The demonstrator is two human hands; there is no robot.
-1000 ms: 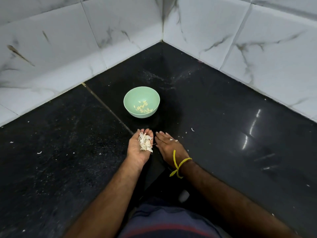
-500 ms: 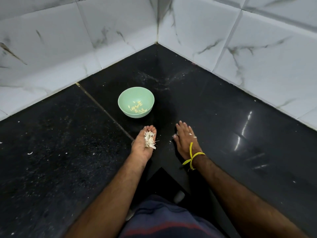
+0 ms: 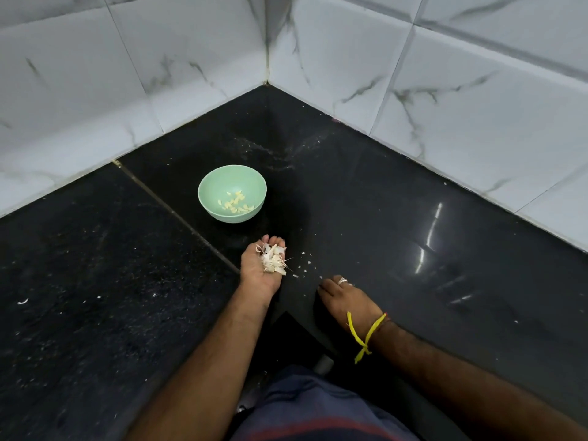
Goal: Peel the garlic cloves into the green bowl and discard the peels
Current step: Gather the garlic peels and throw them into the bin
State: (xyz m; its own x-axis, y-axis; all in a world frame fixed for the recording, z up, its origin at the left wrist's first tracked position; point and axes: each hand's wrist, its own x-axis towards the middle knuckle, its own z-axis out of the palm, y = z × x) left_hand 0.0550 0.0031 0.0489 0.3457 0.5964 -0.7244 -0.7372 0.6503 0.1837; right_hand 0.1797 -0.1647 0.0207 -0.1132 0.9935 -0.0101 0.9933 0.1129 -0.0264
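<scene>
Left hand (image 3: pixel 261 268) cups peels (image 3: pixel 273 258) near counter (image 3: pixel 397 237) edge, beside right hand (image 3: pixel 348 300)

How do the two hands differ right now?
The left hand is turned palm up, cupped and holding a heap of peels; the right hand lies palm down on the counter with nothing seen in it. The left hand is nearer the bowl; the right is closer to the body. The right wrist has a yellow thread and a finger ring; the left shows neither. Both hover near the stray peel bits.
</scene>
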